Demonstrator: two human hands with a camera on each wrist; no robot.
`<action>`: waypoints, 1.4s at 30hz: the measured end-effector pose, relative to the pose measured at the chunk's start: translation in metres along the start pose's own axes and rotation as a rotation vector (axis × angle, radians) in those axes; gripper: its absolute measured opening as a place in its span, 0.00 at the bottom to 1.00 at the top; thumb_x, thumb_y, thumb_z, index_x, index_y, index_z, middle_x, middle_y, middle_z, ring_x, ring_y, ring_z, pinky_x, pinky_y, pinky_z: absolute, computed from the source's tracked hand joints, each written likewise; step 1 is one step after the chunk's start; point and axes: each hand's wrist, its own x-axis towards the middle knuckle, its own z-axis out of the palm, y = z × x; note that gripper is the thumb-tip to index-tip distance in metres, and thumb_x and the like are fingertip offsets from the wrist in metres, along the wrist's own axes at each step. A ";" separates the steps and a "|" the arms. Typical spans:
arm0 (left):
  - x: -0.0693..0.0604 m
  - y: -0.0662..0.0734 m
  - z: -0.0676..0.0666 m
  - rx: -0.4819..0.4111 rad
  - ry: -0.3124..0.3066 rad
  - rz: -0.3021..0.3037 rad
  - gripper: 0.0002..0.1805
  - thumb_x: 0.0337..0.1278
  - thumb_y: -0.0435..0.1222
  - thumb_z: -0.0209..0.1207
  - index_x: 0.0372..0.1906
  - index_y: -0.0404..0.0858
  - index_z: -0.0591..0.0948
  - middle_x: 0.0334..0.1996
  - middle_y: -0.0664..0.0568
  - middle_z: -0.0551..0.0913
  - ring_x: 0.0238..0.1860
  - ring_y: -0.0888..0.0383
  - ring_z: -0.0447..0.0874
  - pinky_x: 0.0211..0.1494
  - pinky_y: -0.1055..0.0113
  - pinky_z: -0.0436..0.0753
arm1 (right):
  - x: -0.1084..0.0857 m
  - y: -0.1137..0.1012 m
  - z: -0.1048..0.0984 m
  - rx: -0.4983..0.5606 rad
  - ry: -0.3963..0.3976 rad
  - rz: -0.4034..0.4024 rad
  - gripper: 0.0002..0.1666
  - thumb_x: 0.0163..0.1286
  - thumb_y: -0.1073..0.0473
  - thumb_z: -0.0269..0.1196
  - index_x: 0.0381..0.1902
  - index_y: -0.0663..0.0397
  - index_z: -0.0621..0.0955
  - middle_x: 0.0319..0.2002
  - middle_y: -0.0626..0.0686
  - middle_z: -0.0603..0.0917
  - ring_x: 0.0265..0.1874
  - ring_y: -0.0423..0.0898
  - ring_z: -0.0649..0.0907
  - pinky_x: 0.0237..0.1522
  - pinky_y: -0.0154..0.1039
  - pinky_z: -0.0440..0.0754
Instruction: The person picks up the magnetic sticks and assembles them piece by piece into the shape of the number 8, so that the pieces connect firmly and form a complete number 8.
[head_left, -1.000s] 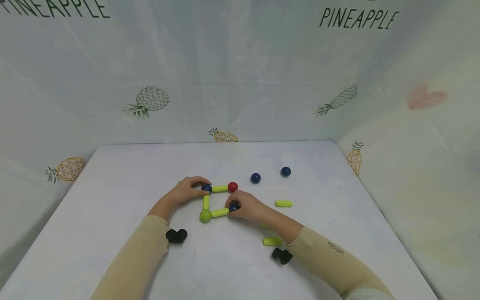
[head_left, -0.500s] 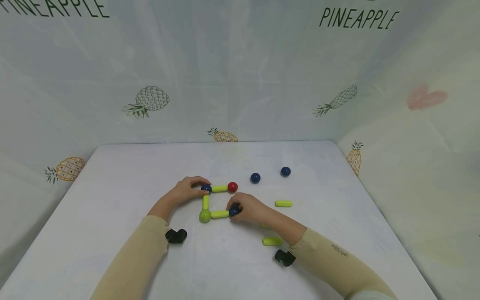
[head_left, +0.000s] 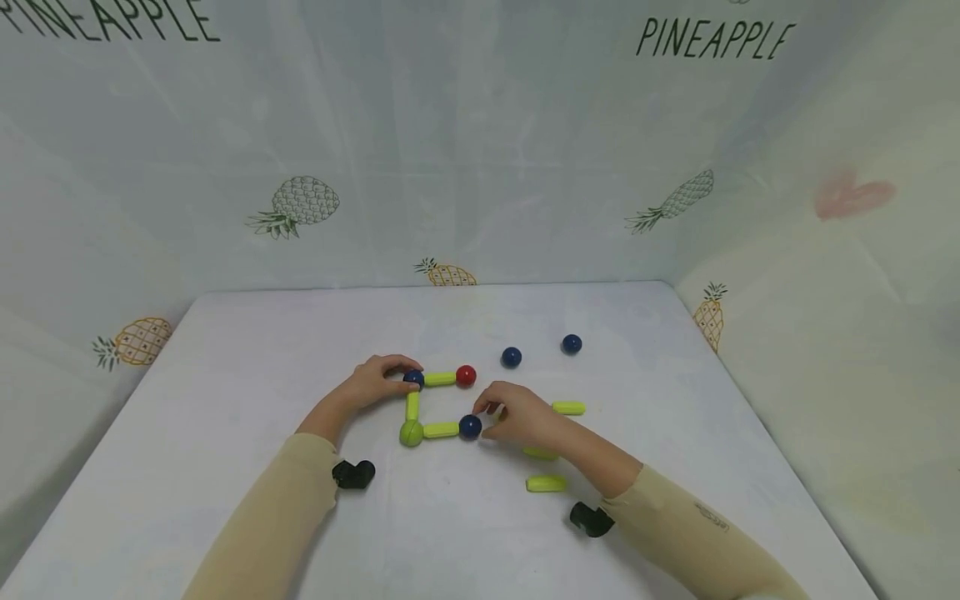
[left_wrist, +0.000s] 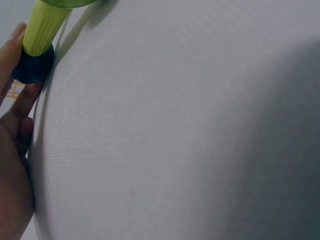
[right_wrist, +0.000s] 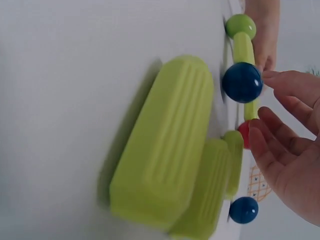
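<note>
My left hand (head_left: 375, 383) pinches a blue ball (head_left: 413, 380) at the back left corner of a joined figure. From that ball, one yellow-green rod (head_left: 440, 378) runs right to a red ball (head_left: 466, 376). Another rod (head_left: 412, 407) comes forward to a green ball (head_left: 411, 433). A third rod (head_left: 441, 430) links the green ball to a second blue ball (head_left: 470, 427). Just right of that blue ball, my right hand (head_left: 521, 414) hovers with fingers loosely bent and apart, holding nothing. In the left wrist view, thumb and fingers lie around the held ball (left_wrist: 34, 69).
Two loose blue balls lie farther back, one nearer (head_left: 512, 357) and one farther right (head_left: 572, 344). Loose rods lie under and beside the right forearm, including a front one (head_left: 546, 483) and a back one (head_left: 568, 408). A patterned cloth (head_left: 480, 167) hangs behind the table.
My right hand has let go of the second blue ball and drawn back to the right. Before that, the ball and its rod shifted slightly toward me. The left hand keeps its place.
</note>
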 end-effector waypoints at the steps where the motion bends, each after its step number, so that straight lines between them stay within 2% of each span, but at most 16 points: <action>1: 0.000 0.000 0.001 -0.002 0.000 -0.004 0.22 0.56 0.48 0.68 0.55 0.48 0.82 0.54 0.51 0.80 0.64 0.45 0.67 0.68 0.41 0.57 | -0.002 0.001 -0.002 -0.007 0.005 -0.001 0.17 0.57 0.62 0.73 0.44 0.45 0.82 0.42 0.45 0.80 0.42 0.44 0.78 0.44 0.39 0.78; 7: -0.002 -0.004 0.003 -0.002 0.003 0.001 0.22 0.55 0.48 0.68 0.54 0.48 0.82 0.54 0.52 0.80 0.64 0.46 0.68 0.68 0.41 0.58 | -0.014 0.010 -0.011 -0.018 0.006 0.003 0.18 0.56 0.63 0.74 0.45 0.49 0.83 0.41 0.45 0.81 0.42 0.45 0.77 0.45 0.39 0.78; 15: -0.001 -0.007 0.006 -0.023 0.004 -0.001 0.22 0.55 0.49 0.68 0.54 0.49 0.82 0.53 0.53 0.80 0.64 0.46 0.68 0.68 0.41 0.57 | -0.031 0.016 -0.019 -0.026 -0.018 -0.002 0.18 0.55 0.65 0.74 0.45 0.52 0.83 0.40 0.48 0.81 0.43 0.49 0.78 0.46 0.45 0.78; 24: -0.002 -0.006 0.006 -0.012 0.016 -0.021 0.22 0.54 0.49 0.68 0.54 0.50 0.82 0.53 0.53 0.79 0.64 0.46 0.66 0.67 0.40 0.56 | -0.042 0.027 -0.021 -0.009 -0.035 0.048 0.18 0.55 0.65 0.74 0.44 0.51 0.82 0.39 0.48 0.80 0.40 0.47 0.77 0.41 0.42 0.78; 30: -0.001 -0.005 0.005 -0.011 0.023 -0.017 0.22 0.54 0.50 0.68 0.54 0.50 0.82 0.53 0.53 0.79 0.63 0.46 0.67 0.67 0.40 0.57 | -0.047 0.033 -0.019 -0.025 -0.046 0.040 0.17 0.55 0.65 0.74 0.42 0.50 0.83 0.37 0.45 0.80 0.38 0.45 0.77 0.40 0.40 0.78; 42: 0.000 -0.003 0.002 -0.026 0.014 0.027 0.21 0.55 0.47 0.68 0.54 0.48 0.82 0.52 0.53 0.81 0.62 0.48 0.70 0.67 0.42 0.59 | -0.051 0.040 -0.017 -0.027 -0.069 0.037 0.16 0.54 0.69 0.73 0.39 0.49 0.83 0.34 0.44 0.79 0.35 0.45 0.76 0.39 0.39 0.78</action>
